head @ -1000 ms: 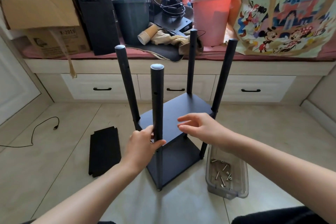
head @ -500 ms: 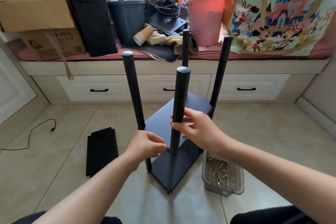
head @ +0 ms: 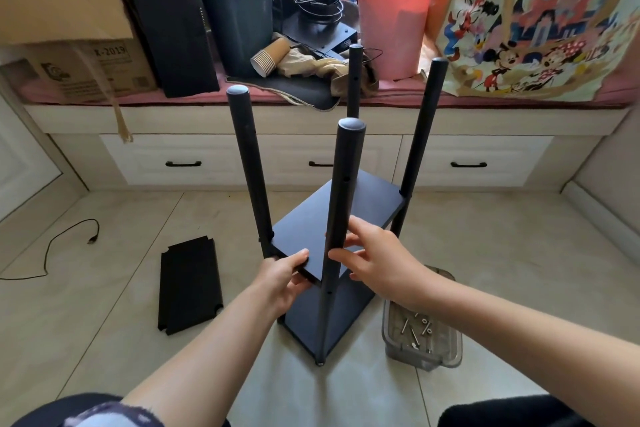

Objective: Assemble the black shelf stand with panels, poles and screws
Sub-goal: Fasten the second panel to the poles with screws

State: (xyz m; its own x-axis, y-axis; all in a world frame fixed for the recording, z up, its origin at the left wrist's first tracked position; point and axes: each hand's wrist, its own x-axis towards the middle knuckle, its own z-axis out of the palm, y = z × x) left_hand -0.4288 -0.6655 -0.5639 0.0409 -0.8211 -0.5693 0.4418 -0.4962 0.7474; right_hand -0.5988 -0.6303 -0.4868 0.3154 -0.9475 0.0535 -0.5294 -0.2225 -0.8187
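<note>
On the tiled floor (head: 104, 305), in front of the drawer bench, the half-built black stand (head: 329, 319) rests upright on its bottom panel with four poles rising from the corners, likely so both hands can work on it from above. Its middle panel (head: 332, 218) sits partway up the poles, and the near corner meets the near pole (head: 341, 204) where a screw hole shows (probably the joint being lined up). A spare panel (head: 189, 284) lies flat to the left of the stand, apart from it, kept within reach for the next level. Just right of the stand's base, the clear tub (head: 394, 340) keeps the screws (head: 417, 329) gathered. The left hand (head: 282, 279) pinches the middle panel's near edge, thumb on top, seemingly to hold its height. The right hand (head: 375, 260) curls its fingers around the near pole, steadying it against the panel.
</note>
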